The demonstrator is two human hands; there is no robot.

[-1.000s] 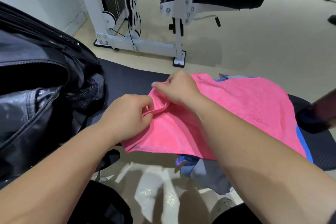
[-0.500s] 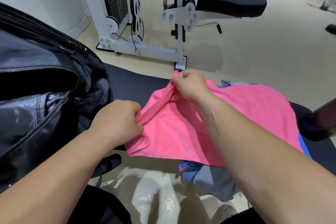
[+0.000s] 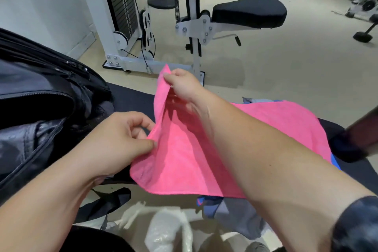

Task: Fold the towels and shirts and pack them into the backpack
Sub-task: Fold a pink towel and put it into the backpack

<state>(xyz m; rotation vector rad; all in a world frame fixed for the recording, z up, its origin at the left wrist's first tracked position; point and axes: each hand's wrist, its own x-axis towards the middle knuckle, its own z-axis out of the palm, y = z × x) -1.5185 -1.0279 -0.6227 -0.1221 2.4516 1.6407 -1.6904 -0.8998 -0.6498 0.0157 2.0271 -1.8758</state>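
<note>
A pink towel (image 3: 184, 161) lies spread over a black bench (image 3: 131, 98) in front of me. My right hand (image 3: 184, 86) pinches its far left corner and holds that corner lifted above the bench. My left hand (image 3: 120, 139) pinches the towel's left edge nearer to me, between thumb and fingers. An open black backpack (image 3: 36, 112) stands at the left, touching the bench. A blue and grey garment (image 3: 231, 213) hangs from under the towel's near edge, mostly hidden.
A white weight machine (image 3: 126, 26) with a black padded seat (image 3: 248, 12) stands on the beige floor beyond the bench. A dark object (image 3: 356, 141) sits at the right edge. Crumpled clear plastic (image 3: 167, 229) lies on the floor near my feet.
My right hand has raised the towel's far corner higher and away from me. My left hand has slid along the left edge, and the two hands are farther apart.
</note>
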